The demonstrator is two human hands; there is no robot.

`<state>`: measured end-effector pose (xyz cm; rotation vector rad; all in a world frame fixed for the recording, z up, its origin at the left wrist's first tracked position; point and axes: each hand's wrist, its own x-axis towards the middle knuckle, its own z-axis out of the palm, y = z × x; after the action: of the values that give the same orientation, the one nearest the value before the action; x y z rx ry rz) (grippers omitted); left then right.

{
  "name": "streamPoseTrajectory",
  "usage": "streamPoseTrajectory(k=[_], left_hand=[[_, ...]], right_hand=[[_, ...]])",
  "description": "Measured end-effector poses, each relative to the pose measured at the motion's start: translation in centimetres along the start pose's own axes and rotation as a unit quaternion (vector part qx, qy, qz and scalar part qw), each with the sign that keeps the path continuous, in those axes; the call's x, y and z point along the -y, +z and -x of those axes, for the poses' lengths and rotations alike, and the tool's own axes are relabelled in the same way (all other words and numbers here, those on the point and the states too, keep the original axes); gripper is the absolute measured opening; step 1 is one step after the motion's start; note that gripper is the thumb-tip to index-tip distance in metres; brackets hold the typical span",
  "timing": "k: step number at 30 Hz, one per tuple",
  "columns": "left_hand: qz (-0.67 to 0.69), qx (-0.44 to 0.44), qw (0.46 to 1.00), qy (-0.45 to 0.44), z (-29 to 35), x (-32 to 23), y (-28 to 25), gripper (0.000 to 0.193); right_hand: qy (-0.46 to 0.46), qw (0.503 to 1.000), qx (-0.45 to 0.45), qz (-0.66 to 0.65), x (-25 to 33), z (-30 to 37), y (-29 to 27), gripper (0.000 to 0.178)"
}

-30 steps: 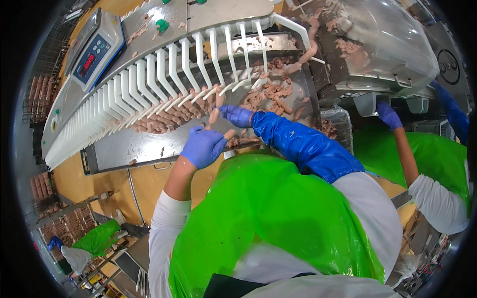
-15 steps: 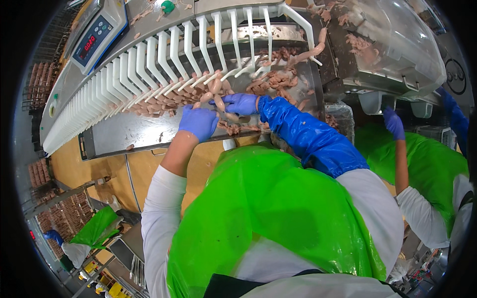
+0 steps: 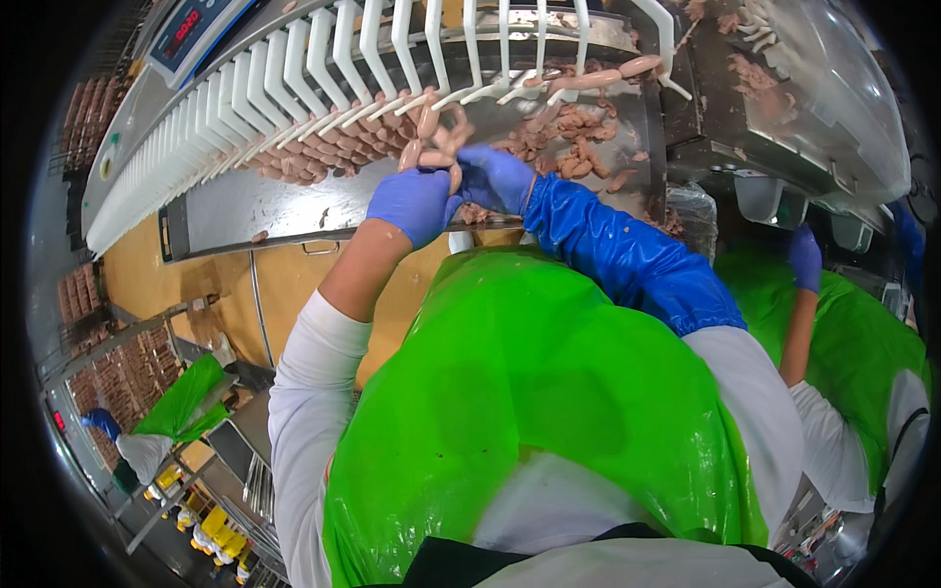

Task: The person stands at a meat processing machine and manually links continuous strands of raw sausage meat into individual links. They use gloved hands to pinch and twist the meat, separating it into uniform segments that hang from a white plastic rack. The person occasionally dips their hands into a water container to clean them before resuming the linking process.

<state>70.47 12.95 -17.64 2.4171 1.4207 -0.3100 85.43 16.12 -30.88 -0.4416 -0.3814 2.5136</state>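
Note:
A string of pale pink sausage links (image 3: pixel 428 122) hangs from the prongs of a white rack (image 3: pixel 296 73) and loops down between my gloved hands. My left hand (image 3: pixel 416 206), in a purple glove, is closed around the lower links; its fingers are partly hidden. My right hand (image 3: pixel 498 180), with a blue sleeve above its purple glove, meets the links from the right, fingers bent against them and slightly blurred. Many more links (image 3: pixel 312 157) hang in rows along the rack to the left. Another run of links (image 3: pixel 598 78) stretches across the rack's right end.
Below the rack lies a metal tray (image 3: pixel 221 208) with loose sausage pieces (image 3: pixel 573 137) on its right part. A scale (image 3: pixel 186 34) stands at upper left. At right are a machine with a clear cover (image 3: pixel 833 108) and a co-worker's gloved hand (image 3: pixel 806 260).
Both hands have come closer together and moved slightly right and up, bunching the links between them. The view has shifted, and the links at the rack's right end lie flatter across it.

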Motion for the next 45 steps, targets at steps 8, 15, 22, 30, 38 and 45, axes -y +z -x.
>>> streamPoseTrajectory(k=[8,15,22,30,38,45], left_hand=[[0.011,0.069,0.997,-0.023,-0.8,-0.2,-1.3,0.044],[0.150,-0.011,0.986,0.073,1.5,2.6,4.3,0.046],[0.216,0.041,0.968,0.119,-1.8,-0.9,1.4,0.039],[0.279,-0.235,0.890,0.275,-2.6,-3.9,-3.9,0.051],[0.472,-0.147,0.826,0.271,-2.7,-6.2,-5.5,0.072],[0.365,-0.207,0.835,0.356,-1.7,-3.9,-0.9,0.060]], right_hand=[[-0.197,0.859,-0.115,0.459,1.4,0.9,-7.7,0.028],[-0.452,0.719,-0.494,0.189,14.2,14.9,-10.0,0.038],[-0.467,0.853,-0.211,0.096,26.1,16.8,-1.1,0.029],[-0.467,0.854,-0.016,0.229,15.9,16.5,9.0,0.029],[-0.484,0.792,-0.275,0.252,6.9,14.1,15.7,0.022],[-0.439,0.779,-0.299,0.334,1.1,12.2,14.8,0.015]])
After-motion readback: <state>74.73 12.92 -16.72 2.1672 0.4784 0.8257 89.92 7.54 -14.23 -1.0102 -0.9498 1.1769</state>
